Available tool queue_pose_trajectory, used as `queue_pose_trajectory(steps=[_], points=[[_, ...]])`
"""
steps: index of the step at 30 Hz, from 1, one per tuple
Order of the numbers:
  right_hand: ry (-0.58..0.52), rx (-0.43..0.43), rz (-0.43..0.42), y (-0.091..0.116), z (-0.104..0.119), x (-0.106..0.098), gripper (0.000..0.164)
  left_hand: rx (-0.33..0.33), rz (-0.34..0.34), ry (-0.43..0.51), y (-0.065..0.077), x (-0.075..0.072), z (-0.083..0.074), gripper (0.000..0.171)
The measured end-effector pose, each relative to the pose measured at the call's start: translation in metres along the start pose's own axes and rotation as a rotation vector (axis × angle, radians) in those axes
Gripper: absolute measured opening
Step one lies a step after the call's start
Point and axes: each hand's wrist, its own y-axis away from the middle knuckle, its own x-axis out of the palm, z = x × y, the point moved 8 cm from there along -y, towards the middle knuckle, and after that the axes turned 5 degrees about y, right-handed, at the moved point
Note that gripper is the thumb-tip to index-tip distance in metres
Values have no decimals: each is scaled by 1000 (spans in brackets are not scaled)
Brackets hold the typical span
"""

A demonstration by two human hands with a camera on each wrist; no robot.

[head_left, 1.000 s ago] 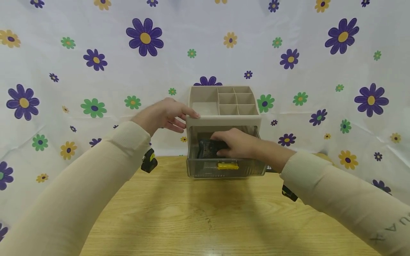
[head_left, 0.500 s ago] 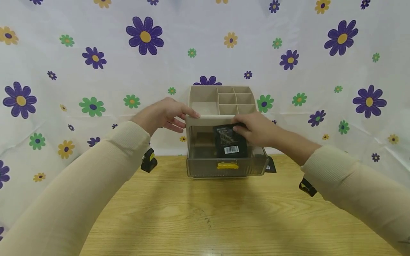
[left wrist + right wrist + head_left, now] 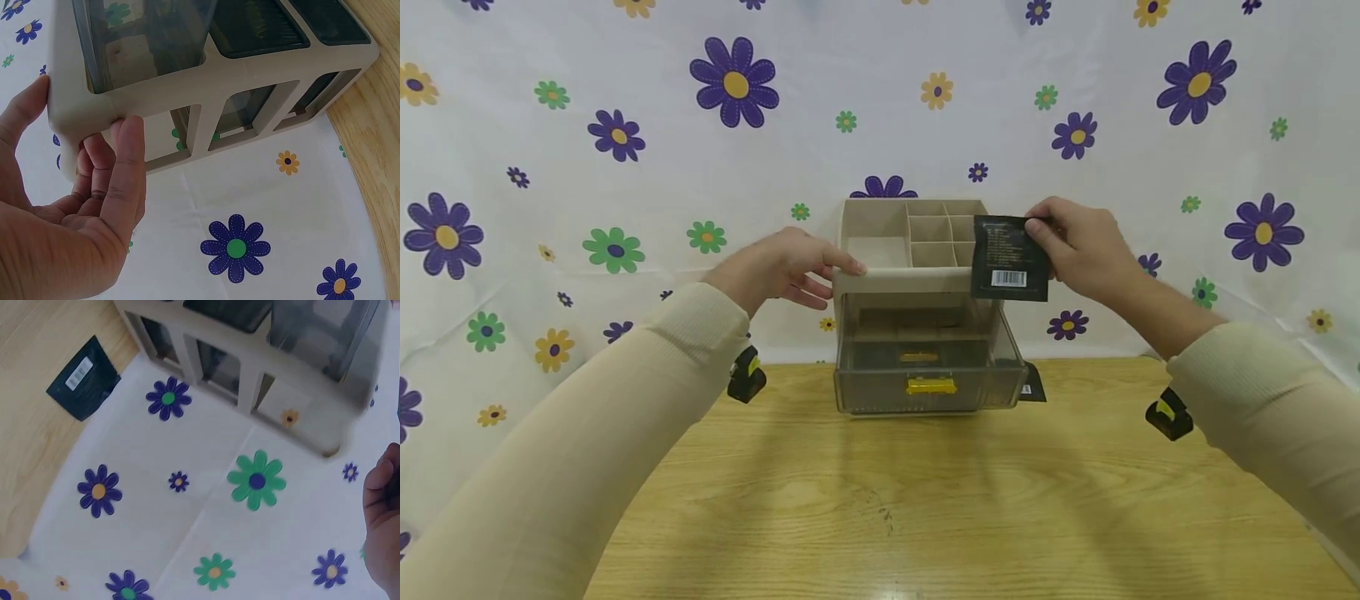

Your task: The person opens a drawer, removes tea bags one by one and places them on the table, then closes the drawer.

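Observation:
A beige desktop organizer (image 3: 910, 281) stands at the back of the table, its smoky clear top drawer (image 3: 872, 392) pulled out. My left hand (image 3: 786, 262) holds the organizer's upper left front corner; in the left wrist view the thumb and bent fingers (image 3: 125, 175) lie around that corner. Up at the organizer's right side, my right hand (image 3: 1086, 246) pinches a flat black packet (image 3: 1010, 257) by its top right corner, barcode facing me. Only part of that hand shows at the right edge of the right wrist view, and the packet is mostly out of that view.
Another black packet (image 3: 84, 378) with a barcode lies on the wooden table (image 3: 880, 500), right of the organizer. Small open compartments (image 3: 931, 229) top the organizer. A white flowered cloth (image 3: 625, 183) hangs right behind it.
My right hand has drawn the black packet up out of the open drawer and carried it right, beside the organizer's top. My left hand stays on the corner.

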Motion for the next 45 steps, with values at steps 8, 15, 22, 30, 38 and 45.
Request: queue_pose_trajectory(steps=[8,15,22,30,38,45], points=[[36,129,-31,9,-56,-12,37,-17,-13,19,-1,-2,4,62],[100,238,156,24,-107,2,37,-11,-15,11,0,-2,4,63],[150,220,381,40,-127,32,30,-11,5,35,-1,-2,4,64],[213,157,495,62,-137,72,22,-10,11,50,-2,-3,4,65],[243,209,523,73,-157,97,21,-11,10,55,-1,-2,2,65],[289,232,466,71,-175,112,20,-18,7,66,0,-1,2,65]])
